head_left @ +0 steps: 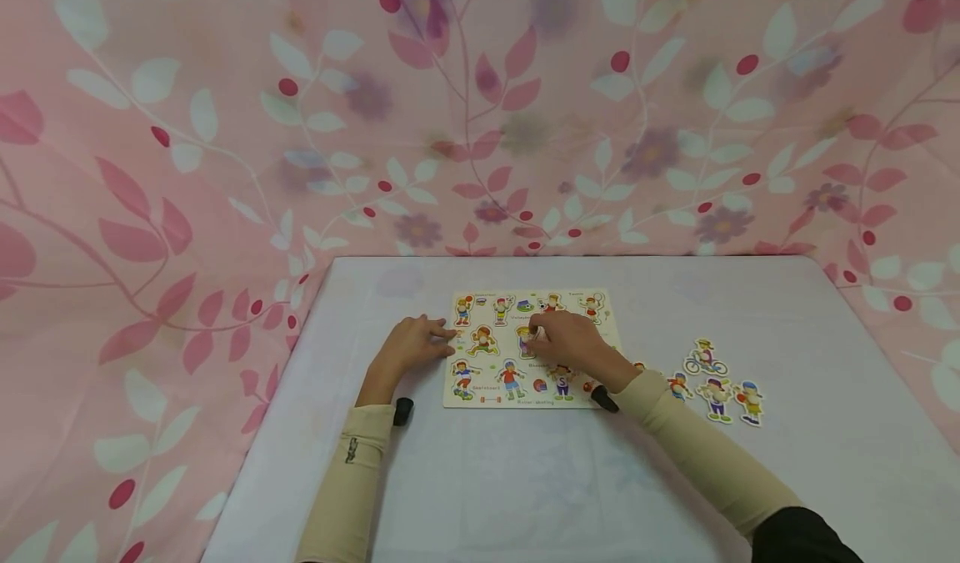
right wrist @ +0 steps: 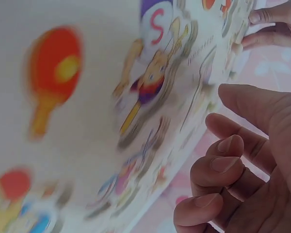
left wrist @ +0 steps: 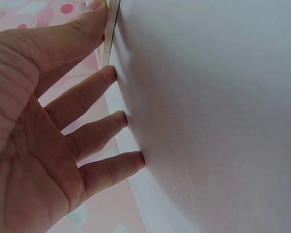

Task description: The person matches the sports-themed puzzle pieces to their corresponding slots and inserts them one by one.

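Observation:
A cream wooden puzzle board [head_left: 480,398] with cartoon sports figures lies on the table. At its left edge my left hand [head_left: 414,348] rests with fingers mostly straight, their tips against the edge and the cloth; the left wrist view shows the thumb along the board's side. My right hand [head_left: 573,342] hovers over the middle of the board, its fingers bent. Thumb and index fingertips [right wrist: 214,120] are a little apart, with no piece visible between them, close beside a figure piece [head_left: 523,343] in the middle row. The hand covers the board's right part.
Several loose figure pieces lie right of the board: a cyclist [head_left: 705,358], a figure in purple trousers [head_left: 717,398], one with an orange ball [head_left: 749,402] and a smaller one [head_left: 678,385] by the right sleeve. A pink floral curtain [head_left: 465,129] hangs behind the white-covered table [head_left: 510,480].

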The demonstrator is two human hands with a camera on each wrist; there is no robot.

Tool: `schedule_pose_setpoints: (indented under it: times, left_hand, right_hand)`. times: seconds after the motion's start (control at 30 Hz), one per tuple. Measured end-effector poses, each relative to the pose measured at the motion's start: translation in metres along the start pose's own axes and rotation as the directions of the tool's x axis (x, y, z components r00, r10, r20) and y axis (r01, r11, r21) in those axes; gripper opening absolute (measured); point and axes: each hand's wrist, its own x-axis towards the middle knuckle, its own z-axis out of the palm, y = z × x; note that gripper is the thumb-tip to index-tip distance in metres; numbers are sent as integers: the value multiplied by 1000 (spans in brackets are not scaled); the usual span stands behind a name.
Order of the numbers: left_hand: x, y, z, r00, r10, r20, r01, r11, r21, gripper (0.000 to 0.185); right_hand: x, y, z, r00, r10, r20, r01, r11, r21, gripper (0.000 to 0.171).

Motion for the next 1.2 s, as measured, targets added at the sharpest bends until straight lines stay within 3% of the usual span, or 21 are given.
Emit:
schedule_pose_setpoints:
  times: [0.57,1.2]
  left_hand:
    - [0,3,1,999,-37,21,38,999,-5,39]
    - [0,2,1,1000,-24,17,24,1000,-15,38]
  right_hand:
    - [-56,57,-26,996,81,-43,-82,997,-8,24]
    - [-120,119,-54,967,239,-85,-242,970,-18,30]
